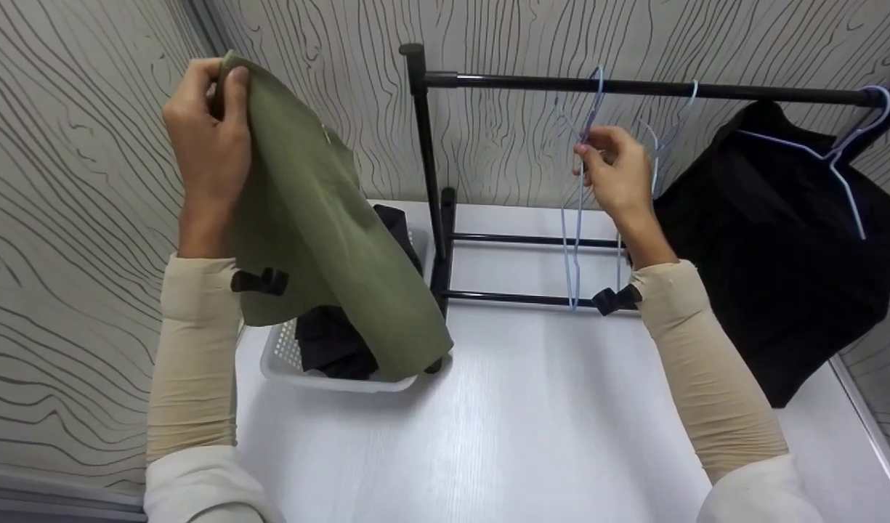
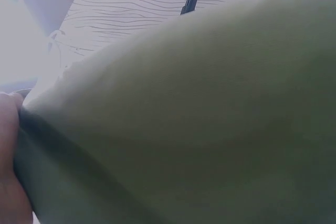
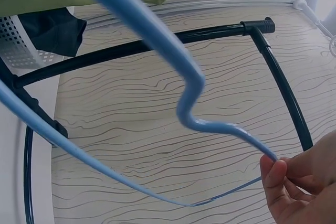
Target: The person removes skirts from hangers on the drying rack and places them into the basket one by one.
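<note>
My left hand (image 1: 211, 134) pinches the upper edge of an olive-green garment (image 1: 328, 225), which hangs in a long fold over a white basket. In the left wrist view the green cloth (image 2: 199, 114) fills most of the picture, with part of the left hand (image 2: 9, 156) at its edge. My right hand (image 1: 619, 171) pinches a blue wire hanger (image 1: 577, 247) just below its hook, and that hook is over the black rail (image 1: 503, 80). Up close in the right wrist view, thumb and fingertips of the right hand (image 3: 299, 182) hold the hanger's wire (image 3: 157, 35).
The white perforated basket (image 1: 336, 382) holds dark cloth (image 1: 336, 345) and stands left of the rack on a white table (image 1: 488, 436). Further right on the rail hang another light-blue hanger (image 1: 693, 94) and a black garment (image 1: 786, 276) on a hanger. Patterned walls stand behind and at the left.
</note>
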`<state>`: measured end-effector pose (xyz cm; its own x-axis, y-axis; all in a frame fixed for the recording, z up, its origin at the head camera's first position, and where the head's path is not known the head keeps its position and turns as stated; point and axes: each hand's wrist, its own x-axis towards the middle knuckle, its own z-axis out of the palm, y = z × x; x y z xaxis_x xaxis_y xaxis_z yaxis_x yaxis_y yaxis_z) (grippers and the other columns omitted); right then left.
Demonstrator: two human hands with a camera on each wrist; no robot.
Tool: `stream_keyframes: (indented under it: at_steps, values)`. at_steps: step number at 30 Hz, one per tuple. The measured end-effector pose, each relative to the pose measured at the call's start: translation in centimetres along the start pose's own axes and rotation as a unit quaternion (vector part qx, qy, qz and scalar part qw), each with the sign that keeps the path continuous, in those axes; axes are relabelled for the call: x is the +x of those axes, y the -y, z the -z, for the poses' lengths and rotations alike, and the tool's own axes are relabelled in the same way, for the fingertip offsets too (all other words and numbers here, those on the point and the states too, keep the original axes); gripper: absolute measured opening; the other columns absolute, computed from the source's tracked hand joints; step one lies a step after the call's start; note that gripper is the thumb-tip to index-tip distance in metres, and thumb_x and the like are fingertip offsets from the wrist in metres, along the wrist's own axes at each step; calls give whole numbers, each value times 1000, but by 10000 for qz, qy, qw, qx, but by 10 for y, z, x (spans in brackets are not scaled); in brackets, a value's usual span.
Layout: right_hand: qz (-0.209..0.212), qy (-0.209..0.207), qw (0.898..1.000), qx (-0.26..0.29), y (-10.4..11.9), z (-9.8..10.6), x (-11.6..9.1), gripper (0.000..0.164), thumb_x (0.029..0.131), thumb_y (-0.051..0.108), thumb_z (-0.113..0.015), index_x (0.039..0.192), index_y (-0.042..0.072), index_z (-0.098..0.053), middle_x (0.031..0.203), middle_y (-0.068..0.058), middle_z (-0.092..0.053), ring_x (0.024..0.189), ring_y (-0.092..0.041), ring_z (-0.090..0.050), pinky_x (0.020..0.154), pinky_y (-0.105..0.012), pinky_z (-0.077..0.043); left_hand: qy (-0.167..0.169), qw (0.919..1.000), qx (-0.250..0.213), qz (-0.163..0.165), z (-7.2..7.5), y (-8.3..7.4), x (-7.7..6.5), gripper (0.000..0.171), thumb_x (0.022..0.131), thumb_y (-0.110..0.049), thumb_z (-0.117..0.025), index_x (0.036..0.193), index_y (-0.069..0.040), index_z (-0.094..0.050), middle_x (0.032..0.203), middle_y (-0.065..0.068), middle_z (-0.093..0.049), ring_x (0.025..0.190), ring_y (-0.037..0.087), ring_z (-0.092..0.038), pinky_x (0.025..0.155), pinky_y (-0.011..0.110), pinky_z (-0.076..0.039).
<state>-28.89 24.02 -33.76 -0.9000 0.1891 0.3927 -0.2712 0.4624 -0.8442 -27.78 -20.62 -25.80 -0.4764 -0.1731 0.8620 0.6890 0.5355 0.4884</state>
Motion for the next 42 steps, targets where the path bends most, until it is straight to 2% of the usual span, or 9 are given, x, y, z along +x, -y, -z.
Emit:
stream_keyframes:
  at_steps: [5, 9, 15, 21, 26, 32, 37, 39, 42]
  values:
    - [-120, 11, 9997, 229, -4, -1, 4, 30, 98, 13, -59, 125, 1, -59, 112, -15, -66, 71, -11, -65, 59, -16, -48, -47, 10000, -2, -81, 1, 0, 5, 21, 100, -26, -57, 103, -7, -67, 88, -22, -55, 64, 6, -51, 61, 18, -38]
    - [-275, 28, 9995, 163, -5, -2, 4, 31, 99, 14, -58, 127, 1, -58, 112, -14, -66, 72, -8, -65, 59, -14, -48, -102, 9999, 19, -63, 1, -1, 9, 21, 100, -23, -57, 103, -5, -67, 87, -23, -54, 65, 5, -50, 62, 19, -37]
    - [-307, 103, 9995, -18, -10, -4, 2, 29, 100, 17, -56, 127, 5, -58, 112, -9, -65, 77, -7, -64, 65, -15, -50, -149, 9999, 24, -25, 1, 0, 14, 21, 100, -22, -58, 103, -4, -67, 90, -22, -55, 73, 6, -55, 68, 18, -42]
    - [-495, 163, 9985, -138, -14, -6, 1, 31, 101, 18, -55, 129, 7, -57, 113, -6, -63, 78, -8, -64, 65, -16, -50, -99, 9999, 88, -17, 2, 7, 12, 23, 100, -26, -57, 104, -5, -67, 90, -23, -55, 74, 5, -55, 69, 18, -41]
    - [-457, 143, 9987, -149, -16, -7, 3, 31, 101, 16, -55, 130, 6, -56, 116, -8, -62, 77, -7, -63, 64, -15, -49, 64, 9997, 168, 143, 0, 16, 2, 24, 100, -28, -56, 105, -7, -67, 89, -16, -58, 73, 6, -54, 68, 18, -41]
    - [-431, 151, 9989, -66, -17, -7, 1, 33, 101, 12, -54, 133, 6, -54, 118, -11, -62, 81, -10, -64, 68, -17, -52, 281, 9970, 330, 648, -8, 18, -18, 25, 100, -27, -56, 104, -4, -66, 91, -7, -59, 74, 4, -50, 69, 19, -40]
    - [-352, 223, 9991, 49, -17, -7, -1, 34, 101, 11, -53, 135, 5, -53, 120, -11, -62, 85, -13, -63, 72, -22, -54, 332, 9979, 280, 477, -15, 6, -36, 23, 100, -18, -56, 103, 3, -65, 84, 4, -58, 67, 2, -42, 65, 21, -33]
    - [-341, 259, 9990, 96, -16, -7, -3, 35, 101, 12, -53, 135, 5, -53, 121, -11, -61, 86, -13, -63, 73, -24, -54, 348, 9981, 268, 433, -18, 8, -42, 23, 100, -17, -56, 103, 4, -65, 83, 10, -58, 66, 3, -41, 65, 21, -32]
    - [-333, 268, 9990, 92, -15, -7, -4, 35, 101, 13, -54, 136, 6, -52, 121, -11, -61, 87, -12, -62, 73, -23, -54, 409, 9970, 311, 579, -24, 17, -50, 23, 100, -19, -57, 104, 1, -66, 86, 10, -60, 68, 6, -43, 65, 22, -33]
